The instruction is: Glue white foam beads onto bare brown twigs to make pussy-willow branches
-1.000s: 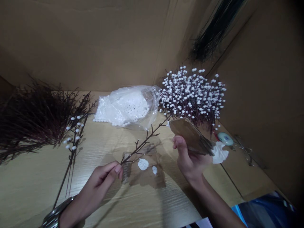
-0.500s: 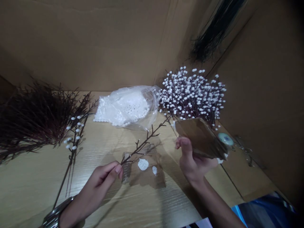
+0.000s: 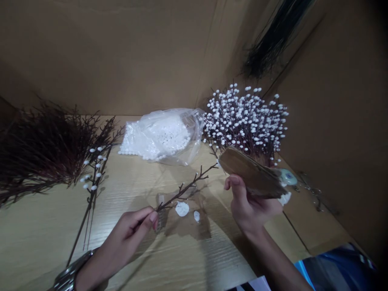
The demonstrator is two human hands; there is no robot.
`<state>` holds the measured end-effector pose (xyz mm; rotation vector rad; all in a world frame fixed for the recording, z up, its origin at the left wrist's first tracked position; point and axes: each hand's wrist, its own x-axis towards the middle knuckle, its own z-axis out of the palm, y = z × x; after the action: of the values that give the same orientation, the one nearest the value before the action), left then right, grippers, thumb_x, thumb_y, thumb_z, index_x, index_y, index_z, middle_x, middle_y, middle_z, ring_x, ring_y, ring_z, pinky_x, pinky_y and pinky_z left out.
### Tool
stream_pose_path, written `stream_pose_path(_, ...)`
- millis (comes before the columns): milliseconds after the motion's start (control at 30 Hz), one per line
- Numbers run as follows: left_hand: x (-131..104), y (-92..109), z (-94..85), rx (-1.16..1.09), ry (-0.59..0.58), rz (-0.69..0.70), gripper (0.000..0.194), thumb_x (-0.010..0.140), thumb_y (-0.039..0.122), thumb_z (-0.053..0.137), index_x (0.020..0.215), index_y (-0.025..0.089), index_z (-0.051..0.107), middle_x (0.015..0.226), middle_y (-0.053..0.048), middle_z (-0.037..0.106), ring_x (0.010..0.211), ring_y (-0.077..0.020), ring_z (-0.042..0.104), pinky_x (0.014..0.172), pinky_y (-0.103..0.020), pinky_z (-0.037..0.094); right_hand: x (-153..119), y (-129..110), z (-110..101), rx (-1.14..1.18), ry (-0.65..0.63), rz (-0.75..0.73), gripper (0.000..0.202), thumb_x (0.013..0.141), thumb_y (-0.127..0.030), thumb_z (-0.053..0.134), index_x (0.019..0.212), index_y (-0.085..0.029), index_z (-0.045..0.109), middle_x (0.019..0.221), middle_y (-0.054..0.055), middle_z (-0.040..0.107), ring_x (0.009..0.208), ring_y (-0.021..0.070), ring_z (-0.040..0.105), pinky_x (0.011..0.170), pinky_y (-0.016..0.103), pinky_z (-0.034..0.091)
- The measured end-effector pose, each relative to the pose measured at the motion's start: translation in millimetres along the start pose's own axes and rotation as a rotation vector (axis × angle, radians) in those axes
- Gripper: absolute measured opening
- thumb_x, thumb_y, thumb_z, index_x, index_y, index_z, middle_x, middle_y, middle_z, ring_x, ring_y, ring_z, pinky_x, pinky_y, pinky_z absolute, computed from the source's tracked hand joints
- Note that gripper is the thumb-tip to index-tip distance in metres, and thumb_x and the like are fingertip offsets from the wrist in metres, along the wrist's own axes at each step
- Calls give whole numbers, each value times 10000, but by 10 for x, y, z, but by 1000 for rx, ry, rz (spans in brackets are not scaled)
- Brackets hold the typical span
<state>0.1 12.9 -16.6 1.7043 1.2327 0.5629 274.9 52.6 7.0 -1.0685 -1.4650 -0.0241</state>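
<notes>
My left hand (image 3: 138, 226) pinches the lower end of a bare brown artificial twig (image 3: 184, 189), which slants up to the right. My right hand (image 3: 253, 208) grips a brown piece of cardboard (image 3: 251, 171), tilted, and a white blob (image 3: 285, 198) shows at its lower right edge. The twig's tip comes close to the cardboard's left edge; whether they touch I cannot tell. Below the twig a cardboard scrap (image 3: 188, 230) lies on the table, with a large white dab (image 3: 182, 209) and a smaller one on it.
A clear plastic bag of white beads (image 3: 163, 137) lies at the back. Twigs with white berries (image 3: 245, 117) stand behind my right hand. Bare dark twigs (image 3: 45, 149) are heaped at left, beside a berried twig (image 3: 92, 178). A pale green round object (image 3: 288, 177) sits at right.
The cardboard in my right hand has tipped and shifted slightly left, showing more of the white blob. The twig in my left hand has swung a little lower, its tip nearer the cardboard.
</notes>
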Motion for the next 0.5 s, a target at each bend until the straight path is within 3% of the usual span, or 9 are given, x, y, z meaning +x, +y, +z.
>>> stream_pose_path(300, 3, -20, 6, -1, 3, -4, 403, 1010, 416, 346, 714, 208, 525, 652, 24, 516, 640, -161, 529, 612, -250, 397, -3, -23, 45, 27, 27, -6, 181, 859, -185, 704, 685, -195, 658, 651, -9, 632, 565, 139, 605, 520, 306, 504)
stream_pose_path(500, -9, -9, 11, -13, 7, -1, 409, 1007, 420, 350, 706, 206, 526, 651, 20, 529, 641, -159, 533, 611, -247, 399, -5, -17, 26, 76, -21, 4, 70, 858, -150, 695, 829, -209, 719, 755, 8, 682, 605, 141, 617, 548, 311, 530)
